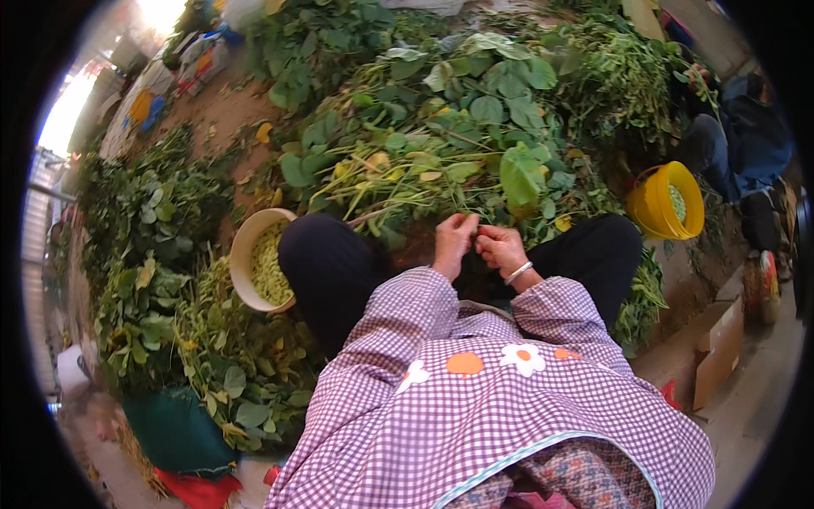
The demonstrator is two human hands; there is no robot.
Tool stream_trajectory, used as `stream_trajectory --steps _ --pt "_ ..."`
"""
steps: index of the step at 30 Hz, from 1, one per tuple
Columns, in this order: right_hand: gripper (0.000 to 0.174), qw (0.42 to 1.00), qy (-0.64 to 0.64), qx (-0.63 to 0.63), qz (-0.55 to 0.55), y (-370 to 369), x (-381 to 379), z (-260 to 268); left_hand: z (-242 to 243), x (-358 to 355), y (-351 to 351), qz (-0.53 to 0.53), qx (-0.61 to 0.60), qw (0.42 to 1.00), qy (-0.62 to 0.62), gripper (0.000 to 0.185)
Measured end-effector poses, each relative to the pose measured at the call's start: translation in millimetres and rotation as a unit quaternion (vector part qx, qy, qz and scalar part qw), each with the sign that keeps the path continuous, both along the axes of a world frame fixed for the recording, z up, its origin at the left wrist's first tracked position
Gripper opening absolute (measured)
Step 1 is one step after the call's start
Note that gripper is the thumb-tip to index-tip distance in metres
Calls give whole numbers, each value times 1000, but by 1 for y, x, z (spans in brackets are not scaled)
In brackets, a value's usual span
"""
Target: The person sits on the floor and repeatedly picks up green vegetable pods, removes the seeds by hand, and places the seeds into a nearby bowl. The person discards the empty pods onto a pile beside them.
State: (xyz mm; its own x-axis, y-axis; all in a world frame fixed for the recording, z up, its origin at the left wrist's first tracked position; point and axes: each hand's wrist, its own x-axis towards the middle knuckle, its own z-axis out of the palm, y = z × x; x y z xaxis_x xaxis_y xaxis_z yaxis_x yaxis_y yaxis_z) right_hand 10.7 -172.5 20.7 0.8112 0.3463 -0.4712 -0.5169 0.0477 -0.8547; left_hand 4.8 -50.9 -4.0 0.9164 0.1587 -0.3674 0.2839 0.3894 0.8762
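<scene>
My left hand (453,242) and my right hand (501,251), with a silver bangle (518,273) on the right wrist, meet between my knees. Their fingertips pinch something small and green, perhaps a pod; its shape is mostly hidden. Just beyond them lies a heap of cut bean plants (407,172) with green and yellowing leaves and stems. By my left knee stands a pale tub (240,254) that holds shelled green beans (271,267). Past my right knee a yellow bucket (648,202), tilted in view, also holds pale green beans.
More leafy plants (146,223) are piled along the left. Another person (757,140) sits at the upper right, a hand near plant stems. A cardboard box (718,356) stands at the lower right, and a dark green sack (178,432) at the lower left. Bare soil (222,121) shows at the upper left.
</scene>
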Motion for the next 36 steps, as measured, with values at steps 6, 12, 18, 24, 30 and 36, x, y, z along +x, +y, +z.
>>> stream_trajectory --steps 6,12,18,24,30,36 --pt "10 995 -58 -77 2 4 2 -3 -12 -4 10 -50 109 992 -45 15" --pt "13 993 -55 -92 47 1 12 -10 -16 -9 19 -38 -75 996 32 16" --pt "8 931 -311 -163 105 4 7 -19 -22 -8 20 34 -147 985 82 16" --pt "10 939 -284 -168 99 -6 12 -10 -17 -10 17 49 -111 987 100 22" --pt "19 877 -382 -280 76 -16 34 20 0 -13 35 57 -101 990 82 25" --pt "16 805 -510 -302 -38 35 67 38 25 -7 50 121 -85 989 14 10"
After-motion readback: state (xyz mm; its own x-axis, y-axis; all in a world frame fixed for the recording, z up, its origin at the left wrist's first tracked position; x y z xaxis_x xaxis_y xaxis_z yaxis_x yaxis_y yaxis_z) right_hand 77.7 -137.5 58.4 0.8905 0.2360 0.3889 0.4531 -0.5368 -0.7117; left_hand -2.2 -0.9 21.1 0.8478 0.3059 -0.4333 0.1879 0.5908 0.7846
